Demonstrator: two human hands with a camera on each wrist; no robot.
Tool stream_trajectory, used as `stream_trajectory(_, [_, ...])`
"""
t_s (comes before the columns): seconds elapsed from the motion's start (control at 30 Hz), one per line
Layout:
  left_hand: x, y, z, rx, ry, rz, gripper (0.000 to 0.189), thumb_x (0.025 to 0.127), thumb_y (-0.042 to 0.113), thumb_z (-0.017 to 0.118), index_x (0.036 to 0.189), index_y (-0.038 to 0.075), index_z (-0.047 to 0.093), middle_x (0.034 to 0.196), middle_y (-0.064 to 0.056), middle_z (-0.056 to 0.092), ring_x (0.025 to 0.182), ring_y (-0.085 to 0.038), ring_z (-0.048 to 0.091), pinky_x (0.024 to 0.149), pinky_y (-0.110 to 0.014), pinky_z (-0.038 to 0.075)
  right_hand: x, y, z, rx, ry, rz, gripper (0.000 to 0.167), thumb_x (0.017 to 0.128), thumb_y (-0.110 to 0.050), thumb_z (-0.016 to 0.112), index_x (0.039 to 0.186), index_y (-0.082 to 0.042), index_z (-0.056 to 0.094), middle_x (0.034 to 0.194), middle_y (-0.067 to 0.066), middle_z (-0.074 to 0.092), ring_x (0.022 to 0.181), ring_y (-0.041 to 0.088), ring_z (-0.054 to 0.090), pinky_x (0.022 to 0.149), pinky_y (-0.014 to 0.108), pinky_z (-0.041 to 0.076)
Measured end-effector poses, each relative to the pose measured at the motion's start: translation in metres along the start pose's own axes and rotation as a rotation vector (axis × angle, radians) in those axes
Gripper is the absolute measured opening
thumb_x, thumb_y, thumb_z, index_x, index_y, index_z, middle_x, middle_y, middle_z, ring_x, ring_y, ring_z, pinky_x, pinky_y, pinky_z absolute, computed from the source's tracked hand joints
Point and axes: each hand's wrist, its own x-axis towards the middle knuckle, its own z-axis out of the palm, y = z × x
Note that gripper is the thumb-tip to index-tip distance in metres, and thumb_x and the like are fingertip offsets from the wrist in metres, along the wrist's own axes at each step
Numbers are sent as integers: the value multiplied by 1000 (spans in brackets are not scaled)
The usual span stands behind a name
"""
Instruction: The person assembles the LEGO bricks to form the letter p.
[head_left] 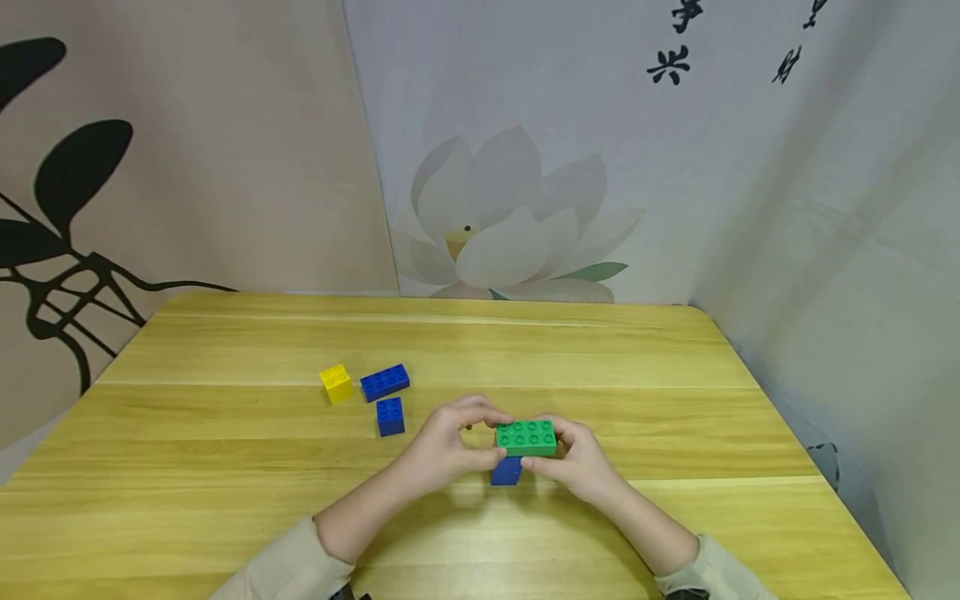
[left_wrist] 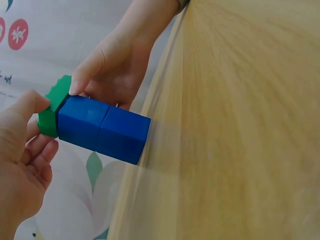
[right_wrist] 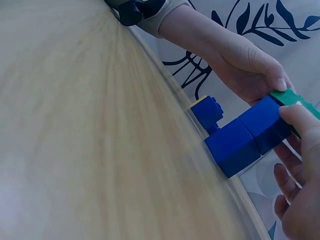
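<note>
A green toy building brick, two studs wide, lies across the top of two stacked blue bricks. The blue stack stands upright on the table, its lower brick at the tabletop. My left hand pinches the green brick's left end, thumb at the near side and fingers at the far side. At its right end my right hand grips the same brick, the thumb low at the joint with the upper blue brick. Part of the green brick overhangs the stack.
Left of my hands lie a yellow brick, a longer blue brick and a small blue brick. The wooden table ends at a printed cloth backdrop behind and on the sides.
</note>
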Motion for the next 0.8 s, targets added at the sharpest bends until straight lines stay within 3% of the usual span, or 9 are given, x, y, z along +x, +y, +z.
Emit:
stream_trajectory(0.17, [1, 3, -1, 45, -3, 46, 33, 76, 3, 77, 108, 7, 70, 94, 8, 60, 92, -27, 55, 82, -43, 48, 1, 0, -1, 5, -15, 3, 33, 81, -2, 74, 112, -1, 63, 103, 5, 67, 100, 22, 59, 90, 40, 43])
stream_trajectory(0.33, [2, 6, -2, 63, -18, 61, 33, 76, 0, 76, 107, 4, 70, 91, 6, 58, 88, -28, 55, 70, -36, 53, 2, -1, 0, 26, -38, 3, 33, 82, -2, 73, 114, 0, 63, 105, 7, 66, 100, 23, 59, 86, 36, 46])
stream_trajectory(0.47, [4, 8, -3, 98, -38, 41, 32, 76, 2, 77, 107, 4, 70, 91, 7, 58, 86, -27, 56, 56, -25, 50, 1, -1, -1, 20, -37, 11, 33, 82, -2, 73, 114, 0, 63, 106, 7, 66, 100, 22, 59, 86, 36, 47])
stream_trajectory(0.63, [5, 11, -4, 143, -61, 28, 32, 76, 4, 78, 107, 5, 70, 89, 8, 57, 84, -25, 57, 57, -23, 48, 0, -2, -1, 14, -31, 22, 34, 82, -3, 73, 114, 0, 63, 106, 7, 66, 99, 22, 59, 85, 35, 47])
stream_trajectory(0.8, [2, 11, -5, 107, -70, 4, 33, 78, 4, 77, 110, 5, 70, 92, 9, 58, 88, -25, 57, 62, -29, 51, 0, -2, 0, 31, -37, 24, 34, 82, -2, 73, 114, 1, 62, 106, 8, 66, 99, 23, 59, 85, 35, 48])
